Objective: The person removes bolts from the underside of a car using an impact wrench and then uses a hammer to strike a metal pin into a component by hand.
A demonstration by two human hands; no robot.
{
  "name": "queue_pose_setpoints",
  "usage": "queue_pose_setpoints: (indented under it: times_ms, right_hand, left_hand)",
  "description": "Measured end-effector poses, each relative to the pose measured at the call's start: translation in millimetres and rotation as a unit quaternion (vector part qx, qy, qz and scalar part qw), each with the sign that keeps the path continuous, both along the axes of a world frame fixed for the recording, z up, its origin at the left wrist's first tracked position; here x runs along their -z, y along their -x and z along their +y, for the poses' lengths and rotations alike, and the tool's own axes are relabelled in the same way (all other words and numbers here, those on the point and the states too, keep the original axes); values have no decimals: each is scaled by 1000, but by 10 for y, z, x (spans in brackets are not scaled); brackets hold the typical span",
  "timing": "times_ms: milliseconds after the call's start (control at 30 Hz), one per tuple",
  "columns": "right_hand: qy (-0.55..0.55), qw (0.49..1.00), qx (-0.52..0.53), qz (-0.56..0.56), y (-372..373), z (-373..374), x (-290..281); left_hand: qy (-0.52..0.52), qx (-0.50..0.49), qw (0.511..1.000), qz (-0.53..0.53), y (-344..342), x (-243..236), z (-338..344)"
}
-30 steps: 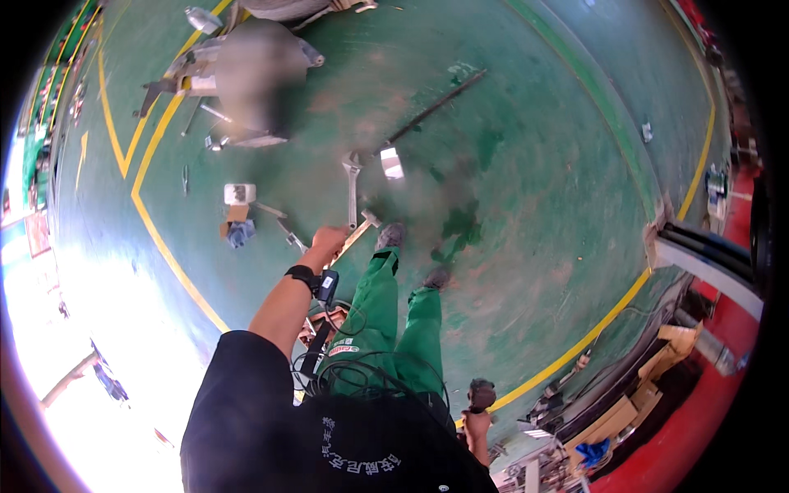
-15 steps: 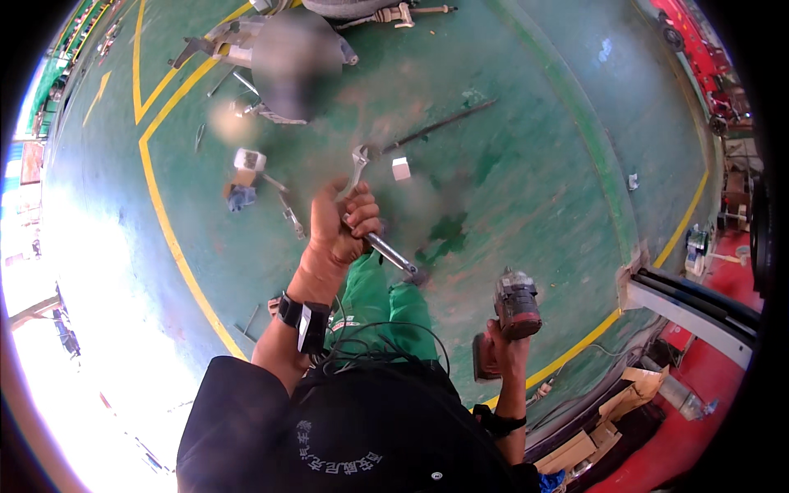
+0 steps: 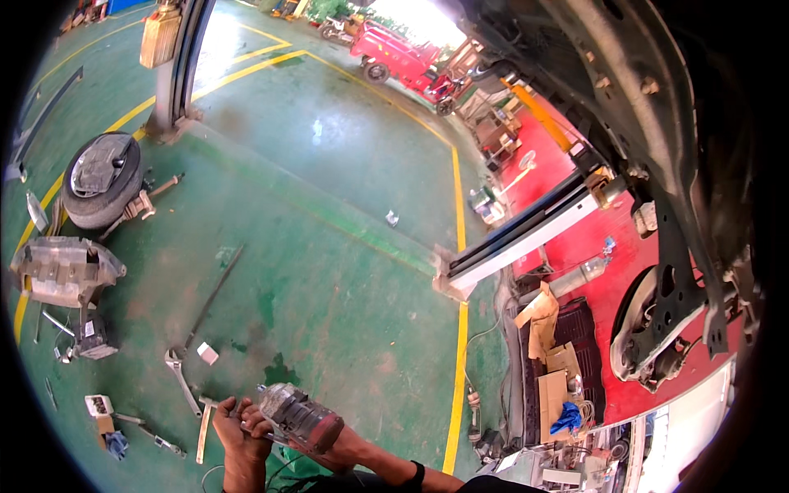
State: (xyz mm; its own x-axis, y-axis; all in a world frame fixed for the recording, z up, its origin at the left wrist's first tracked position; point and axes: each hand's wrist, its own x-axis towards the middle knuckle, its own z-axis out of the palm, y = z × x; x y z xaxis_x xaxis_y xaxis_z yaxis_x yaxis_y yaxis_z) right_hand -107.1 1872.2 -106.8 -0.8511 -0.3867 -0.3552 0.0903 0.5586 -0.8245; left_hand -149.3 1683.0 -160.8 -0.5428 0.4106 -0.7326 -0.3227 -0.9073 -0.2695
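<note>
Grey and red, the power tool (image 3: 302, 417) gripped by the right hand (image 3: 349, 449) has come beside the half-curled left hand (image 3: 244, 440), hold unclear, seemingly for two-handed work.

The grey-and-red power tool (image 3: 301, 419) sits in the right hand (image 3: 348, 449), nose aimed forward-left, close by the left hand (image 3: 242, 437).

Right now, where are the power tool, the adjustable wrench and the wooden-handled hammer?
Power tool (image 3: 301, 417): head view, middle of its body.
Adjustable wrench (image 3: 186, 384): head view, middle of its handle.
Wooden-handled hammer (image 3: 204, 431): head view, on its handle.
</note>
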Motion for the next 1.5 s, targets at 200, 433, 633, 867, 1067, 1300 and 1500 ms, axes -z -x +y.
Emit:
queue_pose_setpoints:
  times_ms: [200, 433, 633, 867, 1067, 1300, 1500]
  right_hand:
    - [-23, 997, 80, 5, -304, 23, 256]
    - [-22, 989, 128, 73, -213, 9, -99]
    - [-69, 991, 54, 106, -293, 199, -1]
    - [-24, 999, 16, -24, -565, 672, 370]
    - [57, 997, -43, -1, -426, 619, 102]
    - [-57, 971, -213, -94, -323, 144, -91]
    - [-71, 928, -301, -208, -320, -116, -62]
  left_hand:
    - [100, 2, 995, 19, 36, -10, 379]
    - [50, 62, 969, 235, -130, -161, 489]
    - [61, 157, 942, 290, -168, 197, 285]
    - [402, 340, 752, 397, -236, -40, -49]
    - [473, 359, 679, 432, -514, -162, -214]
    - [480, 368, 727, 325, -1243, -138, -468]
    - [655, 315, 629, 277, -1917, -274, -583]
